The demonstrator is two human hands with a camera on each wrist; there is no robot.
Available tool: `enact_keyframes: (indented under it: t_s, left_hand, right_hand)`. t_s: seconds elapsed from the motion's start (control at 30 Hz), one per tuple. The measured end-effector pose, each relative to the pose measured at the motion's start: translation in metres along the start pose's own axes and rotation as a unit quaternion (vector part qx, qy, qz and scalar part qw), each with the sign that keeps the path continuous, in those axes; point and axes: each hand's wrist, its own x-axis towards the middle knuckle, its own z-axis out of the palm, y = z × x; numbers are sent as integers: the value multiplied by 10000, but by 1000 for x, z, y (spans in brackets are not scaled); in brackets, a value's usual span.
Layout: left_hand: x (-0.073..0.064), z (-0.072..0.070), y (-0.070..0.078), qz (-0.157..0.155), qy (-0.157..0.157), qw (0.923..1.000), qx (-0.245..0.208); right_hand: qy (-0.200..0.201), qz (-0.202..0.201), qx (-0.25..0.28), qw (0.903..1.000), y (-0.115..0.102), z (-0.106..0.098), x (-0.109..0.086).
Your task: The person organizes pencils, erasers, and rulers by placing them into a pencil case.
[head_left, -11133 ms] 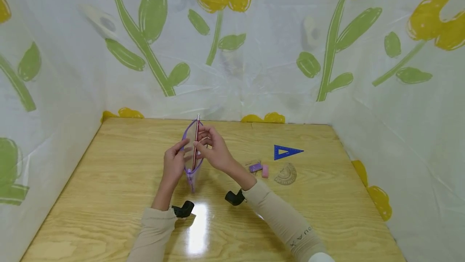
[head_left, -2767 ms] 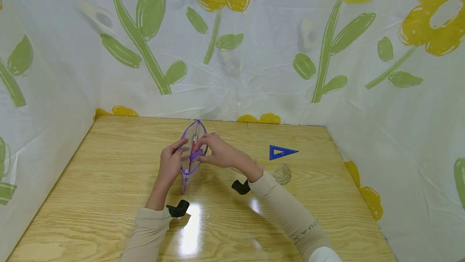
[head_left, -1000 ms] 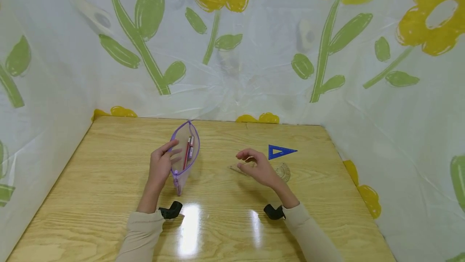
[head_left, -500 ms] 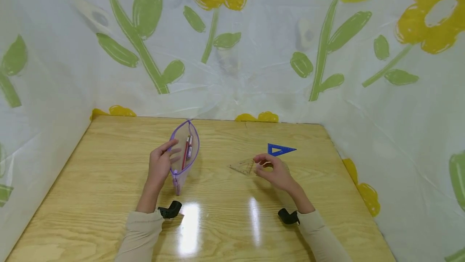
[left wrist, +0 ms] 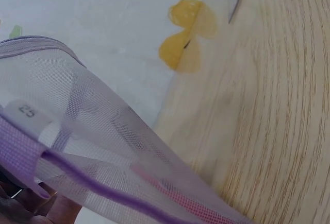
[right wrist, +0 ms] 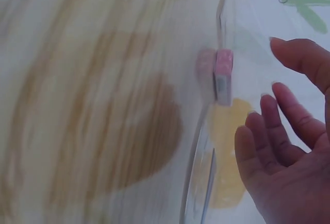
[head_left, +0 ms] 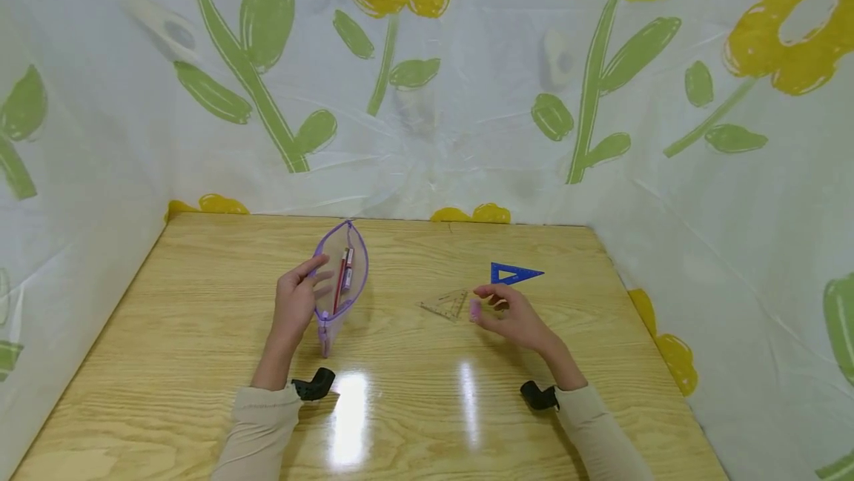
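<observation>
The left hand (head_left: 293, 299) gripped the purple-trimmed pouch (head_left: 335, 327) by its left side, the mouth gaping upward. The right hand (head_left: 519, 324) had its thumb and fingers parted and holding nothing, close to the pink eraser (head_left: 474, 310) on the table (head_left: 200, 303). Inside the pouch, a red pencil (head_left: 341, 281) leaned beside a purple eraser (head_left: 348, 279). A clear triangle (head_left: 445, 304) lay flat just left of the pink eraser; a blue triangle (head_left: 523, 273) lay just beyond the right hand.
</observation>
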Motion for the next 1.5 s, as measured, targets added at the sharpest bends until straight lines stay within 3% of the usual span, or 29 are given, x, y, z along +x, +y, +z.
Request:
enact_keyframes:
  t_s: [0.6, 1.13, 1.5]
  left_hand:
    - [-3, 1, 1, 59, -65, 9999, 56]
    - [-3, 1, 1, 4, -44, 10000, 20]
    - [-3, 2, 0, 82, -71, 9999, 26]
  right_hand:
    - [-429, 545, -492, 9964, 7, -5, 5]
    - [-632, 553, -760, 9936, 9, -6, 12]
    - [-583, 792, -813, 9918, 9, -4, 15]
